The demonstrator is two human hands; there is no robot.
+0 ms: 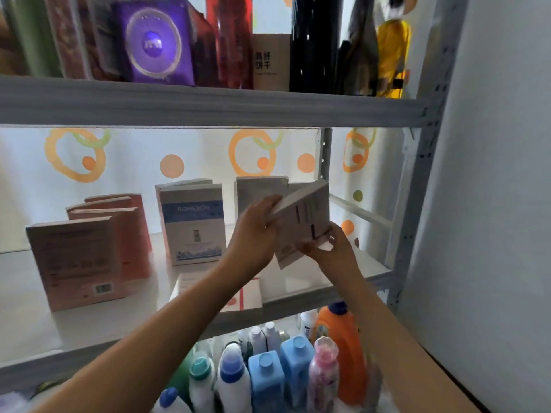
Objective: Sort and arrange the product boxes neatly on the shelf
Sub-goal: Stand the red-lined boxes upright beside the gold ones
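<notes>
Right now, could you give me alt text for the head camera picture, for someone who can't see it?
Two bare hands hold a tilted white box above the middle shelf, the left hand gripping its upper edge and the right hand its lower corner. Pink boxes and a blue-and-white box stand upright on the shelf to the left; detergent bottles crowd the level below.

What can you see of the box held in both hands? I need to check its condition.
The held box is a pale grey-white carton with dark, blurred print. It is tilted, lifted off the middle shelf. The left hand grips its upper left edge; the right hand pinches its lower right corner. No damage shows.
</notes>
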